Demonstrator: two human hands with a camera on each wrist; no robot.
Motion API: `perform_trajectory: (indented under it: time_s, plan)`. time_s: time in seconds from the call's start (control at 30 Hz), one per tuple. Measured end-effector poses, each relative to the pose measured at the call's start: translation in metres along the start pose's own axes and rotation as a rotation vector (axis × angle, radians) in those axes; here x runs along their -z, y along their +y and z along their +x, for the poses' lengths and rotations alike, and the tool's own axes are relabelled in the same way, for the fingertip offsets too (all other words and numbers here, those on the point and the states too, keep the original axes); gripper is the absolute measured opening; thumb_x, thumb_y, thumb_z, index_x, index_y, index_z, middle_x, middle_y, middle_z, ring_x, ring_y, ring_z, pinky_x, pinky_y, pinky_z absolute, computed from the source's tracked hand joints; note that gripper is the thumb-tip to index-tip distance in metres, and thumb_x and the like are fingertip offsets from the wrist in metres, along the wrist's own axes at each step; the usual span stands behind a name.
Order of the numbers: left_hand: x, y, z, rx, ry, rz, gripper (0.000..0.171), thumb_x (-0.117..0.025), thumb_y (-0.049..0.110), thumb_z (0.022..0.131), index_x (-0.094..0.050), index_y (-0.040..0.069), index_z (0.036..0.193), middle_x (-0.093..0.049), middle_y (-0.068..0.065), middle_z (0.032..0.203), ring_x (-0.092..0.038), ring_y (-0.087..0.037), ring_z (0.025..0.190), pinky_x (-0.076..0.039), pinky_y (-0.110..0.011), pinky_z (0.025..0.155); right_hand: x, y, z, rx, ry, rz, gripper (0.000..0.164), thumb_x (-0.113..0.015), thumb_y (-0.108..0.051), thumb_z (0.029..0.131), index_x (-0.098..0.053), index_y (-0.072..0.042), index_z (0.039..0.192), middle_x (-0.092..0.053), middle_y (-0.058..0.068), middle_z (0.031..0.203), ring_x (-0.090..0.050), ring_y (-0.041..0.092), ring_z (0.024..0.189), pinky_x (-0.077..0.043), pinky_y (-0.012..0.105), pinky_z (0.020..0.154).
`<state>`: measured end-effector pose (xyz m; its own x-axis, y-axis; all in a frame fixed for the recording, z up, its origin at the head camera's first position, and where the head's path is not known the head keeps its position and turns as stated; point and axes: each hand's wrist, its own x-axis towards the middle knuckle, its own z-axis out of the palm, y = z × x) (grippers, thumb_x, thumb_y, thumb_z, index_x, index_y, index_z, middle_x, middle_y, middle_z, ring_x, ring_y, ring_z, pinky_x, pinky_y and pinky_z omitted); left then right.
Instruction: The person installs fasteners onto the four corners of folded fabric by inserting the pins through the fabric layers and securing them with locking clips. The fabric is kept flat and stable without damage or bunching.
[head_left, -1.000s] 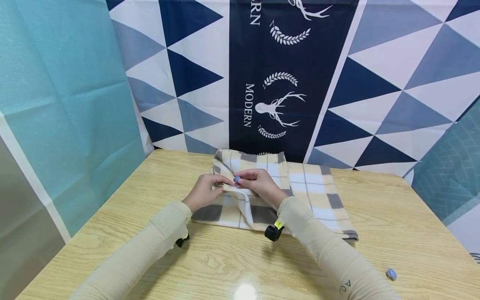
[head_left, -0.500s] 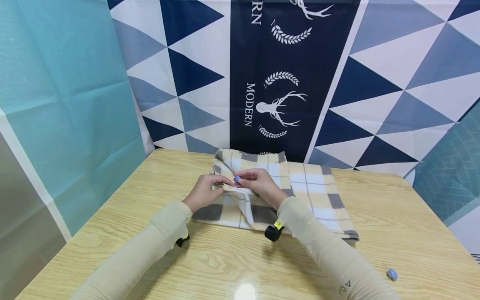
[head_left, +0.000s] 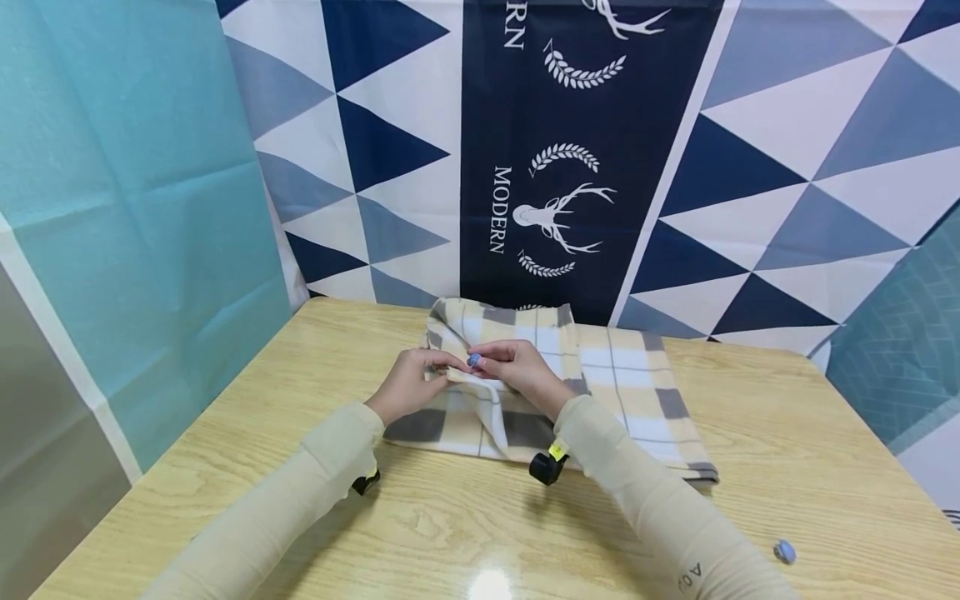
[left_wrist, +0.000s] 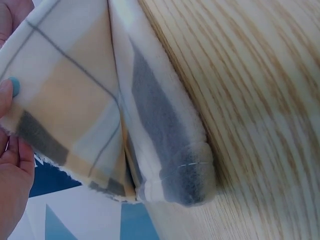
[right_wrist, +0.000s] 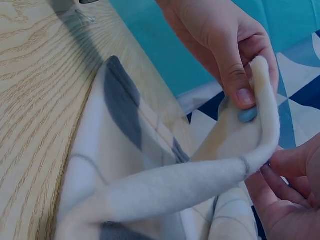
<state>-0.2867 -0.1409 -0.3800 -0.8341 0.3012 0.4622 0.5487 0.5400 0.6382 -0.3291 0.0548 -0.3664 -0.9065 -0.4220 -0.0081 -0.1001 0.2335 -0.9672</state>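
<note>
A plaid fleece blanket point(head_left: 626, 375) in cream, white and grey lies folded at the back of the table, its near-left part lifted into a loose fold. My left hand point(head_left: 411, 383) pinches the raised edge between thumb and fingers. In both wrist views a small blue round piece point(right_wrist: 247, 115) shows at the left thumb's tip, against the cloth. My right hand point(head_left: 525, 373) meets the left at this edge. Its thumb and fingertips pinch a small blue round knob point(head_left: 474, 360), as the head view shows. Cloth hides part of the right fingers in the right wrist view point(right_wrist: 292, 185).
Another small blue round knob point(head_left: 783, 551) lies on the wooden table point(head_left: 420, 533) at the front right. A patterned curtain point(head_left: 390, 167) stands behind the table's back edge, and a teal sheet point(head_left: 142, 208) hangs at the left. Black wrist cameras point(head_left: 547, 467) sit under the sleeves.
</note>
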Motion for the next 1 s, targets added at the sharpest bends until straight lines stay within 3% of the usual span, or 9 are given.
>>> perform_trajectory:
  time_s: [0.3,0.67,1.0]
  plan:
    - [0.0023,-0.0019,0.0027,0.001,-0.001,0.007,0.021,-0.065,-0.001,0.085,-0.077,0.012,0.096,-0.076,-0.006,0.100,-0.068,-0.020,0.095,-0.054,-0.031,0.085,0.0002,-0.0012,0.0032,-0.027,0.005,-0.016,0.028,-0.056,-0.003,0.095,-0.064,0.002,0.122,-0.067,0.020,0.119,-0.069,0.003,0.086,-0.057,0.021,0.082]
    - [0.0007,-0.0014,0.0013,0.024,-0.019,0.002,0.020,-0.064,-0.001,0.085,-0.076,0.010,0.097,-0.076,-0.008,0.101,-0.067,-0.021,0.095,-0.055,-0.040,0.086,-0.0022,0.0011,0.0021,-0.028,0.012,-0.039,0.028,-0.058,-0.004,0.094,-0.065,0.000,0.121,-0.068,0.018,0.117,-0.068,0.002,0.087,-0.056,0.019,0.083]
    - [0.0018,-0.0001,0.0012,0.044,-0.022,0.006,0.024,-0.062,-0.003,0.085,-0.076,0.011,0.097,-0.076,-0.005,0.101,-0.066,-0.019,0.098,-0.054,-0.037,0.088,-0.0018,0.0009,0.0019,-0.037,0.017,-0.019,0.028,-0.058,-0.004,0.094,-0.065,0.001,0.121,-0.068,0.018,0.118,-0.068,0.003,0.087,-0.057,0.021,0.083]
